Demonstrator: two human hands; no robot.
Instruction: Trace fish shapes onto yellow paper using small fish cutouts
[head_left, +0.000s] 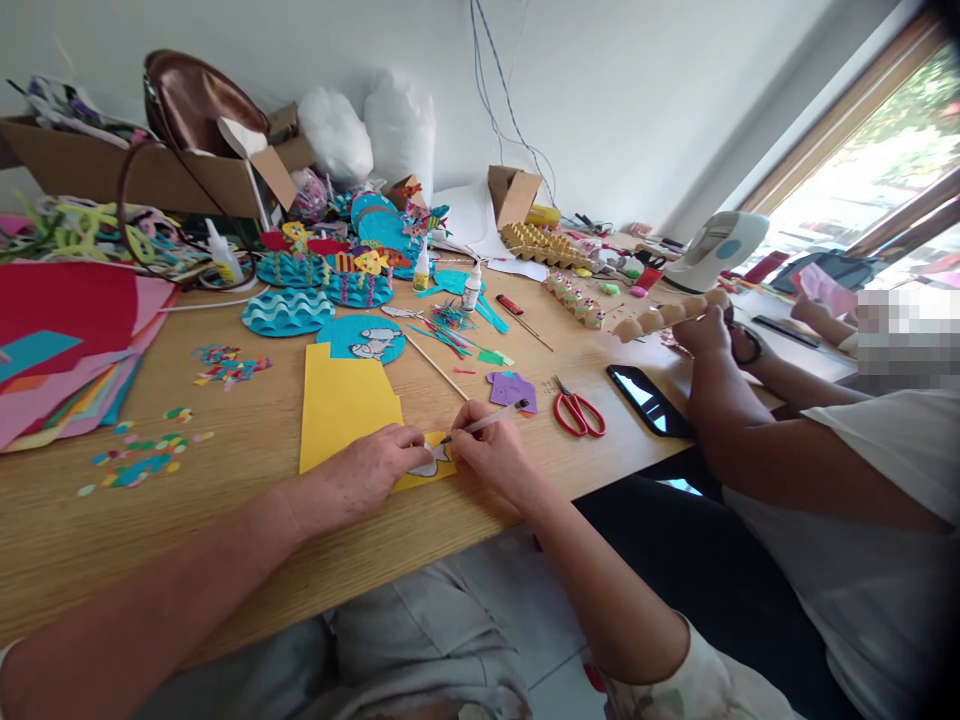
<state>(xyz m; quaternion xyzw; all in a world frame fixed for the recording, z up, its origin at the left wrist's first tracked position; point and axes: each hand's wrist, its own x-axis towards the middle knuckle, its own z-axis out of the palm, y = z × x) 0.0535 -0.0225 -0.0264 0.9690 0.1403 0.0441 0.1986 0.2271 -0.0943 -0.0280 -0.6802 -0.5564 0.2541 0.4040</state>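
My left hand rests on yellow paper, its fingers bent and pressed together, holding down a small white paper fish cutout. In my right hand is a pen with a clear barrel and a dark cap end. Its tip meets the paper at the cutout's edge, close to my left fingertips. Part of the cutout is hidden under my left fingers. Behind the yellow paper lies a blue paper circle with more drawn fish cutouts on it. A thin wooden stick lies just beyond my right hand.
Red-handled scissors, purple paper scraps and a phone lie to the right. Coloured sheets and confetti are at left. Glue bottles stand behind. At right, another person's hands hold an egg-carton strip.
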